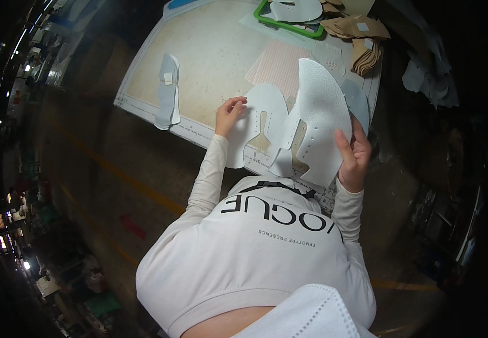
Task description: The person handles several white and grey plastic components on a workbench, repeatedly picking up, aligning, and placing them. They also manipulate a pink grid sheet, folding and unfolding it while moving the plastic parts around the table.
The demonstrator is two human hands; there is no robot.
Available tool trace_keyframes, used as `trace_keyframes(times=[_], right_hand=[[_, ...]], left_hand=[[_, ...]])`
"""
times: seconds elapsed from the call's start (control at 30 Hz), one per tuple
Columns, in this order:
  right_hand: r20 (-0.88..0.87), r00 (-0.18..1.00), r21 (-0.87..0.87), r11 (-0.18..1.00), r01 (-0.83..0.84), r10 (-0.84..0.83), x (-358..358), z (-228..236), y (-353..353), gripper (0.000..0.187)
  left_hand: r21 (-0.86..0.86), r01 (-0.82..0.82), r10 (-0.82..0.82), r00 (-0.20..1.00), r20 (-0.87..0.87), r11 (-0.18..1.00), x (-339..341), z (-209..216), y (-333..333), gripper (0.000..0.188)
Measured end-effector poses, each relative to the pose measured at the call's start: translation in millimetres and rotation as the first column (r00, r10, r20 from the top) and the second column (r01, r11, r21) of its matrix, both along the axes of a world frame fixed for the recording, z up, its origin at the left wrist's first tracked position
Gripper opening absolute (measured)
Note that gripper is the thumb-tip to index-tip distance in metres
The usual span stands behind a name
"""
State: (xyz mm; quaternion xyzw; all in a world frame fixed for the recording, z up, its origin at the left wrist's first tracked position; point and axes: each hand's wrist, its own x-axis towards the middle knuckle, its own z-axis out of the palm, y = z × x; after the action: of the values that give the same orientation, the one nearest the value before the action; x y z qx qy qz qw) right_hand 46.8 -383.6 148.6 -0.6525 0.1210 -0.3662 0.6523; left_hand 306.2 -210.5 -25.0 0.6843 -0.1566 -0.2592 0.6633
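Observation:
My right hand (354, 151) is closed on a white shoe upper (324, 112), thumb on its near face and fingers behind. The piece is held up and tilted, with a line of small holes along its inner edge. Another white shoe upper (272, 101), with a keyhole-shaped cutout and rows of holes, lies flat at the table's near edge. At its left side my left hand (231, 116) hovers with fingers loosely bent and slightly apart, nothing visible in them. Whether its fingertips touch the piece I cannot tell.
The pale table (199, 67) carries a grey-and-white stack of cut pieces (168, 90) at left. Pink striped sheets (275, 65) lie in the middle. A green tray (294, 25) and brown cut pieces (362, 45) are at the far right. Grey sheets (433, 73) hang beyond the right edge.

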Motion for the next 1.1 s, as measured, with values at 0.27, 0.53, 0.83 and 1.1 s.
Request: trace_keyframes(times=[0.27, 0.53, 0.83, 1.1], right_hand=[[-0.561, 0.827, -0.042, 0.999, -0.002, -0.021, 57, -143, -32, 0.048], [-0.454, 0.861, -0.382, 0.923, 0.045, -0.23, 41, -187, -26, 0.029], [-0.365, 0.889, -0.548, 0.836, 0.036, -0.278, 38, -180, -17, 0.021], [-0.328, 0.902, -0.618, 0.786, 0.02, -0.281, 34, -183, -13, 0.02]], left_hand=[[0.091, 0.046, -0.019, 0.96, -0.279, 0.995, -19, -6, -14, 0.028], [0.373, -0.033, -0.133, 0.903, 0.41, 0.927, -20, -13, -20, 0.025], [0.554, -0.303, -0.243, 0.666, 0.705, 0.775, 5, -22, -64, 0.029], [0.532, -0.261, -0.233, 0.686, 0.689, 0.806, 7, -26, -61, 0.022]])
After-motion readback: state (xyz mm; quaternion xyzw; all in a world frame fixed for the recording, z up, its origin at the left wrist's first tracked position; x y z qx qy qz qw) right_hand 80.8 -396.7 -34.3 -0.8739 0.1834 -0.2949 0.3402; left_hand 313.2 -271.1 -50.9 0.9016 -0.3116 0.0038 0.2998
